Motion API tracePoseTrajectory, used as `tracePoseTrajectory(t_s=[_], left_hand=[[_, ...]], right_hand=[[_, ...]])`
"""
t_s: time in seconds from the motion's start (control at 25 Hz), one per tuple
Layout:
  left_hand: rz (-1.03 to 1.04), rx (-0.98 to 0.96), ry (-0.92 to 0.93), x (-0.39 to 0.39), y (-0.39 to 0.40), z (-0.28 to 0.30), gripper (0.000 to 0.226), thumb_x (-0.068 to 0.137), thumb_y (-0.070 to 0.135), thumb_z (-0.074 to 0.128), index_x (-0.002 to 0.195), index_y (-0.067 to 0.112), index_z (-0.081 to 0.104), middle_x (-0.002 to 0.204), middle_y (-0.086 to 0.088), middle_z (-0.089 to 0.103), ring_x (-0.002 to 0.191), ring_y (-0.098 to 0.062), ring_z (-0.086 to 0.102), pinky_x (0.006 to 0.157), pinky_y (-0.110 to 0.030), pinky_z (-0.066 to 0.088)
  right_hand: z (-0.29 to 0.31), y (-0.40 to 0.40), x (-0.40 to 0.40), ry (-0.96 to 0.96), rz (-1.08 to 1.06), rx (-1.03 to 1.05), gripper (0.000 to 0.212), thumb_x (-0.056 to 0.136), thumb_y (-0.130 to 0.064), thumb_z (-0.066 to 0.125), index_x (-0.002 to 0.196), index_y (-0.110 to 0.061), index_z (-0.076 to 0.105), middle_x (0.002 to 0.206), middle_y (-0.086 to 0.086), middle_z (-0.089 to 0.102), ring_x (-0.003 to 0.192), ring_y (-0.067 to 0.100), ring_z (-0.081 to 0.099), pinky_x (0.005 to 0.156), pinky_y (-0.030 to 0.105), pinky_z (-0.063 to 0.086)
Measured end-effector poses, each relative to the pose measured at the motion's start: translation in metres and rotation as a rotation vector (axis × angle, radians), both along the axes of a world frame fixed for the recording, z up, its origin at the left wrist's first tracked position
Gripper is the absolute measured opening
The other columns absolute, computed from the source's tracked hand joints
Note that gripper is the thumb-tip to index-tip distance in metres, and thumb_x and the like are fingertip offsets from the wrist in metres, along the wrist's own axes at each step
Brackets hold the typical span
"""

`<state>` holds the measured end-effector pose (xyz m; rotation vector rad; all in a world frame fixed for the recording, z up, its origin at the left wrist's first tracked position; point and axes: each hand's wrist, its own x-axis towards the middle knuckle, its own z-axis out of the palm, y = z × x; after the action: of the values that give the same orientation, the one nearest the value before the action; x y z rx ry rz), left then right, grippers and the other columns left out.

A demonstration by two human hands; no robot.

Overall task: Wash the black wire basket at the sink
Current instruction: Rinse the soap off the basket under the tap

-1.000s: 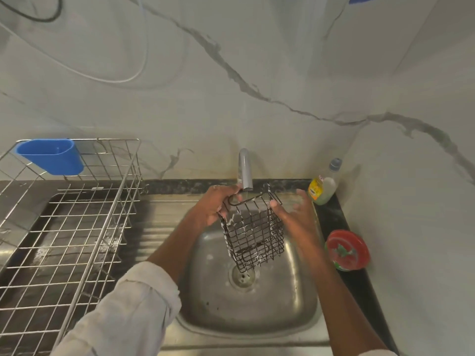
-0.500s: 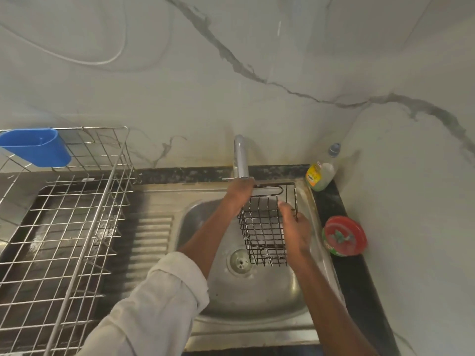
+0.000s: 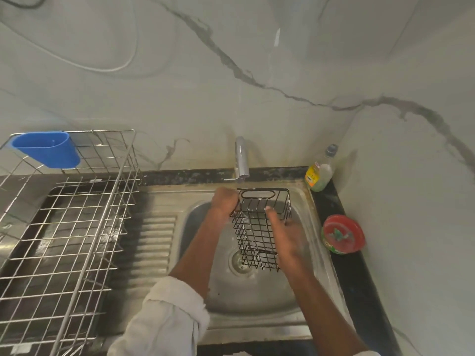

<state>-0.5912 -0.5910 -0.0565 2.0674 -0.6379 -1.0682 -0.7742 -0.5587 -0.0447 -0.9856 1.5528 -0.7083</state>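
The right hand (image 3: 284,233) is smeared by motion, so I cannot tell how its fingers lie against the black wire basket (image 3: 259,227); it covers the basket's side toward three o'clock. The left hand (image 3: 224,202) hides the basket's rim corner at ten o'clock. Any water falling from the tap (image 3: 241,160) is too faint to tell. The label on the soap bottle (image 3: 320,173) at two o'clock is too small to read, as is the print on the red lid (image 3: 343,233). The dish rack (image 3: 64,227) at nine o'clock runs off the left and bottom edges. Both forearms leave at the bottom edge.
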Motion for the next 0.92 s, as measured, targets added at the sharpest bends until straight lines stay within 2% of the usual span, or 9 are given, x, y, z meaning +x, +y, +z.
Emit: tracePoseTrajectory(t_s=[0.12, 0.24, 0.32, 0.4, 0.44, 0.52, 0.6, 0.76, 0.92], left_hand=[[0.085, -0.044, 0.254, 0.011, 0.035, 0.001, 0.035, 0.106, 0.041, 0.061, 0.123, 0.012, 0.068, 0.119, -0.009, 0.068, 0.113, -0.027, 0.062, 0.102, -0.044, 0.054], [0.125, -0.068, 0.487, 0.016, 0.058, 0.004, 0.098, 0.073, 0.081, 0.078, 0.149, 0.022, 0.057, 0.155, -0.008, 0.056, 0.142, -0.036, 0.051, 0.115, -0.061, 0.046], [0.08, -0.194, 0.458, 0.018, 0.065, 0.001, 0.124, 0.058, 0.089, 0.078, 0.158, 0.022, 0.049, 0.164, -0.009, 0.047, 0.149, -0.037, 0.046, 0.12, -0.062, 0.041], [0.042, -0.259, 0.421, 0.017, 0.072, 0.007, 0.135, 0.05, 0.094, 0.077, 0.159, 0.019, 0.048, 0.164, -0.01, 0.049, 0.149, -0.034, 0.046, 0.124, -0.06, 0.037], [0.028, -0.273, 0.402, 0.013, 0.074, 0.014, 0.126, 0.06, 0.09, 0.077, 0.159, 0.018, 0.048, 0.164, -0.01, 0.05, 0.15, -0.034, 0.046, 0.126, -0.058, 0.034], [0.042, -0.291, 0.372, 0.002, 0.076, 0.022, 0.086, 0.092, 0.066, 0.07, 0.158, 0.016, 0.049, 0.162, -0.009, 0.051, 0.151, -0.032, 0.044, 0.127, -0.052, 0.032], [0.042, -0.306, 0.34, -0.011, 0.072, 0.019, 0.064, 0.104, 0.055, 0.061, 0.155, 0.017, 0.053, 0.156, -0.007, 0.057, 0.148, -0.029, 0.048, 0.124, -0.052, 0.036], [-0.052, -0.362, 0.259, -0.032, 0.055, 0.021, 0.059, 0.108, 0.057, 0.053, 0.153, 0.019, 0.058, 0.151, -0.005, 0.063, 0.144, -0.025, 0.055, 0.12, -0.05, 0.043], [-0.123, -0.398, 0.127, -0.038, 0.039, 0.017, 0.064, 0.105, 0.063, 0.051, 0.153, 0.021, 0.059, 0.15, -0.002, 0.064, 0.141, -0.02, 0.056, 0.122, -0.055, 0.042]], right_hand=[[-0.005, 0.007, 0.014, -0.1, 0.004, 0.051, 0.06, 0.071, -0.071, 0.077, 0.101, -0.021, 0.066, 0.102, 0.0, 0.071, 0.095, 0.02, 0.066, 0.087, 0.041, 0.055], [-0.014, 0.008, 0.028, -0.241, 0.073, 0.125, 0.096, 0.058, -0.082, 0.078, 0.133, -0.026, 0.059, 0.131, 0.002, 0.066, 0.12, 0.026, 0.063, 0.103, 0.05, 0.052], [-0.014, 0.008, 0.034, -0.286, 0.129, 0.11, 0.106, 0.061, -0.085, 0.073, 0.147, -0.027, 0.048, 0.147, 0.003, 0.057, 0.133, 0.029, 0.056, 0.109, 0.059, 0.048], [-0.009, 0.01, 0.031, -0.302, 0.157, 0.071, 0.101, 0.073, -0.08, 0.067, 0.154, -0.028, 0.038, 0.152, -0.004, 0.047, 0.139, 0.027, 0.047, 0.114, 0.059, 0.041], [-0.004, 0.012, 0.029, -0.318, 0.155, 0.061, 0.104, 0.073, -0.081, 0.067, 0.156, -0.029, 0.034, 0.157, -0.002, 0.043, 0.142, 0.027, 0.044, 0.116, 0.059, 0.038], [-0.003, 0.013, 0.019, -0.32, 0.136, 0.047, 0.112, 0.068, -0.085, 0.069, 0.158, -0.032, 0.03, 0.162, 0.001, 0.039, 0.145, 0.027, 0.041, 0.117, 0.06, 0.035], [-0.004, 0.012, 0.007, -0.322, 0.128, 0.016, 0.104, 0.074, -0.08, 0.069, 0.157, -0.031, 0.031, 0.162, 0.001, 0.039, 0.146, 0.027, 0.04, 0.118, 0.06, 0.034], [0.008, 0.013, -0.012, -0.305, 0.115, -0.032, 0.101, 0.079, -0.078, 0.068, 0.161, -0.038, 0.024, 0.168, -0.003, 0.029, 0.151, 0.028, 0.034, 0.117, 0.064, 0.033], [0.006, 0.004, -0.029, -0.303, 0.124, 0.031, 0.092, 0.085, -0.068, 0.07, 0.16, -0.036, 0.028, 0.162, -0.003, 0.038, 0.145, 0.03, 0.041, 0.113, 0.063, 0.039]])
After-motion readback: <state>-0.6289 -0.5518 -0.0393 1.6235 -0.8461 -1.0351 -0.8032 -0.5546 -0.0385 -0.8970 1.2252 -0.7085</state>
